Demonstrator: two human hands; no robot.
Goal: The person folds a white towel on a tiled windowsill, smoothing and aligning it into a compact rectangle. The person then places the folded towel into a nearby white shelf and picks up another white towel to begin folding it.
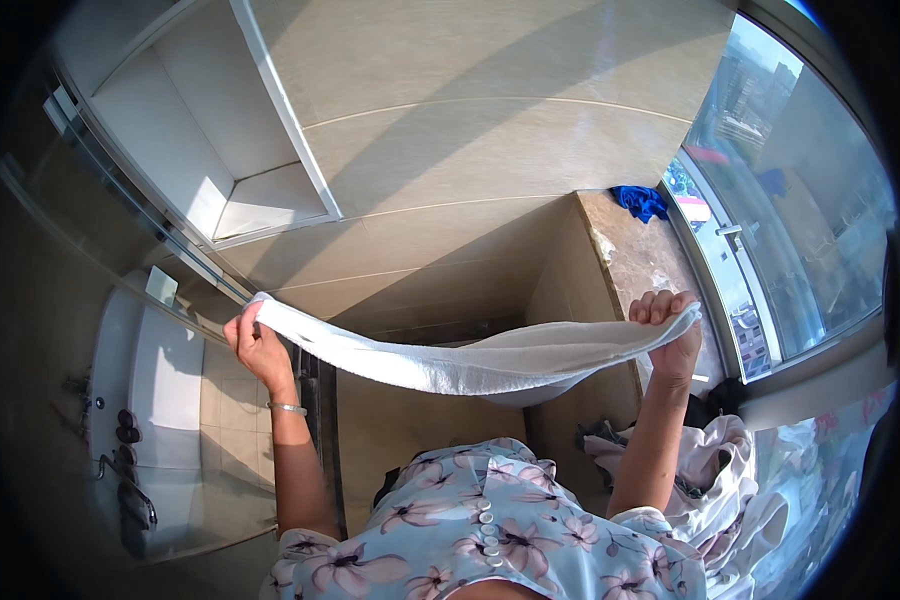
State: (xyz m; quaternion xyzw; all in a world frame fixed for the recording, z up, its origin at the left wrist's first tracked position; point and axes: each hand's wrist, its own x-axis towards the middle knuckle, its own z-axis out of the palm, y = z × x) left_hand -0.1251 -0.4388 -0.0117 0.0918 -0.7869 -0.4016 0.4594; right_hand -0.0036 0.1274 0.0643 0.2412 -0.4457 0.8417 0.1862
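Note:
A white towel [440,368] hangs stretched between my two hands, sagging in the middle like a shallow curve. At its left end, my left hand [259,348] is closed round a corner, thumb and fingers pinching the cloth; a bracelet circles that wrist. My right hand [670,330] grips the other end, fingers curled over the edge near the stone ledge. The towel is folded lengthwise or bunched, and it touches nothing else that I can make out.
To the right, a stone ledge [642,250] bears a blue cloth [639,202] beside a window [770,220] that has a handle. Crumpled laundry [718,480] lies at the lower right. A white bathtub [165,400] and a white wall niche [225,120] are on the left.

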